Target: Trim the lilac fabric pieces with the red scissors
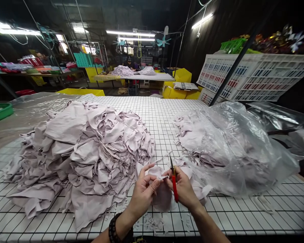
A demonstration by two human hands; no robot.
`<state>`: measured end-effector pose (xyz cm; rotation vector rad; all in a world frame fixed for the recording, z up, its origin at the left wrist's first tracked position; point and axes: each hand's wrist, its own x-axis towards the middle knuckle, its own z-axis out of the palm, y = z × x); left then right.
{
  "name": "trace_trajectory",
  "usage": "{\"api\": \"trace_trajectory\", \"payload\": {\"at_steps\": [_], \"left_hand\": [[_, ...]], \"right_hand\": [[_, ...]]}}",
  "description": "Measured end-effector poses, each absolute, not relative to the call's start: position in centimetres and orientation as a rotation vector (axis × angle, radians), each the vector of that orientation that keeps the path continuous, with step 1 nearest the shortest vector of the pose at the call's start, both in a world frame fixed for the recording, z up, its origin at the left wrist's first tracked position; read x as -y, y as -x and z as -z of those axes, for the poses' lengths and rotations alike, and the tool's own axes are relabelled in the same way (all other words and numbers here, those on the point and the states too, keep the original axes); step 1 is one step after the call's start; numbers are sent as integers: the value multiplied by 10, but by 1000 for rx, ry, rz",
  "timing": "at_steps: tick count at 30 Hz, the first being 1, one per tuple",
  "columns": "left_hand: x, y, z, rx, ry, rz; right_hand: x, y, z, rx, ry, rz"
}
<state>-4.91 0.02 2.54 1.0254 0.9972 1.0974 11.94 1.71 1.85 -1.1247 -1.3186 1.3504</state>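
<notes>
Between my two hands, just above the table, hangs a pale pinkish fabric piece [163, 197]. My left hand [144, 190] pinches its edge between thumb and fingers. In my right hand [183, 187] are scissors [174, 184] with red handles, dark blades pointing up and away; the fingertips of that hand also touch the cloth edge. To the left rises a large heap of the same pale fabric pieces [91, 141]. More pieces lie to the right, partly under a clear plastic bag [233, 148]. Small white scraps [153, 223] are scattered below my hands.
The table [157, 105] has a white cover with a black grid. White crates [253, 76] stand at the back right, behind a slanted dark pole [234, 67]. A green basin [0, 113] sits at the far left. Beyond, a person [129, 61] is at another table with fabric piles.
</notes>
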Motion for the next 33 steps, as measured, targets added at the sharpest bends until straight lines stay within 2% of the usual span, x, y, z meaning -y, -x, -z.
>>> {"api": "trace_trajectory", "payload": {"at_steps": [6, 14, 33], "left_hand": [[-5, 37, -16, -772, -736, -990], [-10, 40, -10, -882, -973, -1044], [-8, 47, -9, -896, -1311, -1027]], "right_hand": [[-10, -129, -18, 1425, 1268, -1383], [2, -159, -41, 1995, 1621, -793], [5, -142, -51, 2140, 1772, -604]]}}
